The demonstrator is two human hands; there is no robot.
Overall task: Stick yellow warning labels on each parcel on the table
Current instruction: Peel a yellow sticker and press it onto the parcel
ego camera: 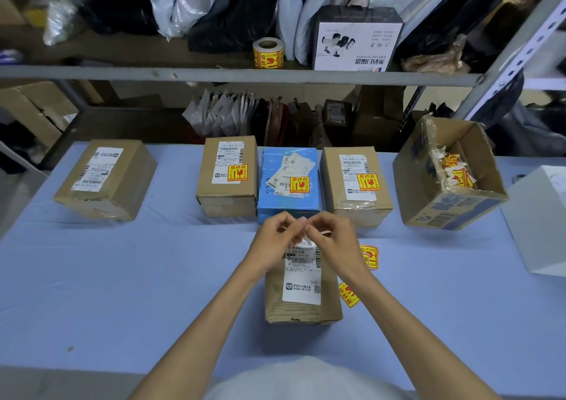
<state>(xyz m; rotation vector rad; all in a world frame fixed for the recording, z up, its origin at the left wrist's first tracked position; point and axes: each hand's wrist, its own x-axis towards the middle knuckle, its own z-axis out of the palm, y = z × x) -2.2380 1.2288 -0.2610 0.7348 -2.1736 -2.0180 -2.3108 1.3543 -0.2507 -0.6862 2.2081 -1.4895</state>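
A brown parcel (301,289) with a white shipping label lies in front of me on the blue table (122,277). Above its far end my left hand (275,240) and my right hand (332,237) meet, fingers pinching a small pale strip between them. Two loose yellow warning labels (369,255) (349,295) lie on the table right of this parcel. Behind stand three parcels carrying yellow labels: a brown one (228,176), a blue one (289,182) and another brown one (356,182). At far left a brown parcel (105,179) shows only a white label.
An open cardboard box (450,173) at right holds peeled backing scraps. A white box (542,219) sits at the right edge. A roll of yellow labels (268,53) stands on the shelf behind, beside a scanner box (356,39) and bagged goods.
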